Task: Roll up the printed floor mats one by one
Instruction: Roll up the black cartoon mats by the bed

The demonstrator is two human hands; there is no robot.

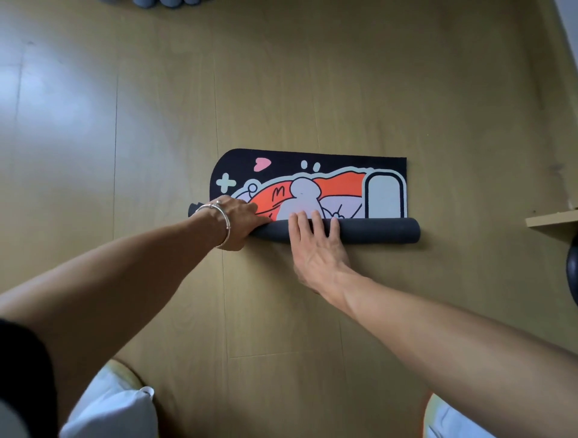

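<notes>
Half the printed floor mat [312, 187] lies unrolled; my left hand [239, 220] grips its rolled nine-o'clock end, right hand [316, 240] pressing flat-fingered. Next: push toward twelve.

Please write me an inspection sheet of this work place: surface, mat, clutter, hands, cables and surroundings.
Surface: wooden floor, light glare at left.
Job's things: printed floor mat, near part wound into a dark roll, far part flat, print up.
Clutter: nothing seen.
Grips: left hand, wearing bracelets, holds the roll's left end; right hand presses flat fingers on the roll's middle.
Cables: nothing seen.
Surroundings: grey shapes at far edge; wooden board and dark round object at right.
</notes>
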